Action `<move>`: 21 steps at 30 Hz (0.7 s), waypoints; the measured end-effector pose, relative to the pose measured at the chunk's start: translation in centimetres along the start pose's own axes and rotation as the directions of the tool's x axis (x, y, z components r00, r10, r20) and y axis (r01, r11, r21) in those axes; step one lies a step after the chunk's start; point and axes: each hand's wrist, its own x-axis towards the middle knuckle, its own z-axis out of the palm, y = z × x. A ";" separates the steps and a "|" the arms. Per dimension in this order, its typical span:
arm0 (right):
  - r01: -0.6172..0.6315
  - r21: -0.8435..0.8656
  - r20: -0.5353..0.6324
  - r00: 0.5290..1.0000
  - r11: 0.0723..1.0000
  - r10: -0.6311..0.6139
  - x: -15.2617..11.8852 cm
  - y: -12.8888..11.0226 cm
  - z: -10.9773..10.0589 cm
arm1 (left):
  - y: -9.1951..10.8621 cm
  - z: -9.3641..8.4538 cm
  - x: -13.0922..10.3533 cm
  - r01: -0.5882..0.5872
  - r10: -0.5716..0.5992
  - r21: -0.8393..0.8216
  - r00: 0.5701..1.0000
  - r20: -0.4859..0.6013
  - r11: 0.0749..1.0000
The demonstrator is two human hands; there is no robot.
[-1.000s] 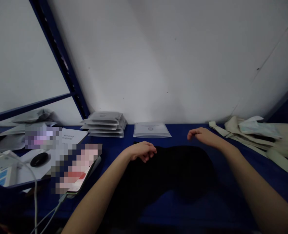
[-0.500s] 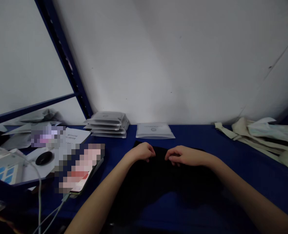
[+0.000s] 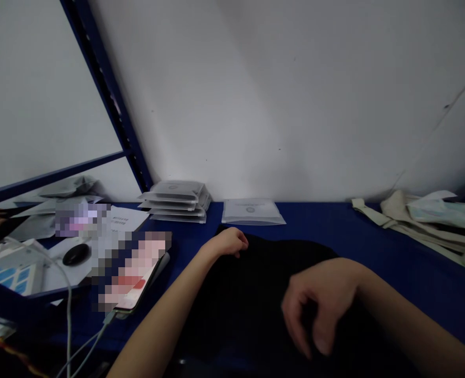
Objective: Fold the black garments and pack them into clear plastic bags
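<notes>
A black cloth (image 3: 264, 283) lies spread on the blue tabletop in front of me; its lower part blends into shadow, and what kind of garment or piece it is I cannot tell. At its far left corner my left hand (image 3: 230, 241) has its fingers curled closed on the cloth. My right hand (image 3: 321, 302) is over the cloth's right half, nearer to me, slightly blurred. Its fingers point down, with thumb and fingers apart and nothing between them.
A stack of clear zip bags (image 3: 175, 202) and a single zip bag (image 3: 252, 211) sit by the wall. To the left are a phone (image 3: 138, 278) on a white cable (image 3: 67, 315), papers and a black mouse (image 3: 76, 254). Beige cloth strips (image 3: 398, 218) lie right.
My right hand has come away from the cloth's far edge, moving toward me and to the right, its fingers parting. My left hand has stayed at the far left corner.
</notes>
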 end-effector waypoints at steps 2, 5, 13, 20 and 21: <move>-0.044 0.128 0.196 0.980 0.991 0.018 -1.0 -0.7 0.2 | -0.2 -0.1 0.1 0.005 -0.005 0.027 1.000 -0.011 1.000; -0.115 0.211 0.177 0.981 0.971 0.077 -1.8 -0.6 0.2 | -0.6 -0.1 0.2 0.000 0.008 0.105 0.997 -0.079 0.995; -0.378 0.177 -0.211 0.887 0.909 0.411 -1.7 3.7 -1.2 | -1.0 0.1 -0.1 -0.016 0.086 0.295 0.970 -0.227 0.955; -0.495 0.190 -0.325 0.783 0.848 0.530 -2.7 4.7 -2.2 | -1.1 0.0 -0.2 -0.035 0.137 0.386 0.961 -0.240 0.922; -0.511 0.198 -0.337 0.766 0.836 0.548 -2.8 5.0 -2.3 | -1.2 0.0 -0.1 -0.036 0.141 0.392 0.960 -0.242 0.919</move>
